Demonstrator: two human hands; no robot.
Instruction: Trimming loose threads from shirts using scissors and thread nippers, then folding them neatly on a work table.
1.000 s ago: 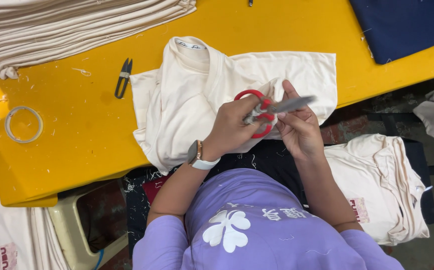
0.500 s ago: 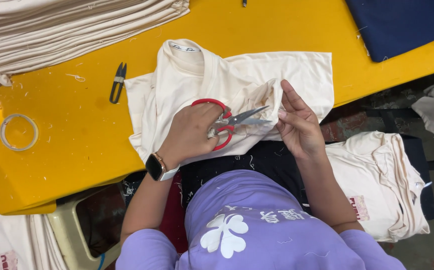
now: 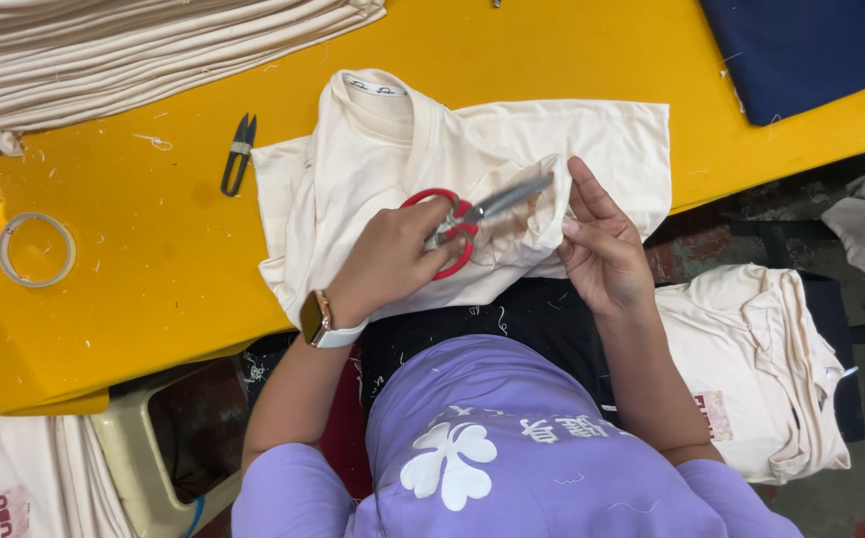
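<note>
Small black snips (image 3: 238,154) and a tape ring (image 3: 36,249) are seen at 9 o'clock on the yellow worktop (image 3: 144,289); red-handled scissors (image 3: 457,221) are gripped by the left hand (image 3: 393,261), cream shirt (image 3: 403,149) fabric pinched by the right hand (image 3: 602,249)

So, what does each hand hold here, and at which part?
The left hand holds the scissors by their red handle loops. The right hand grips the cream shirt at a bunched fold of fabric by the blades.
</note>
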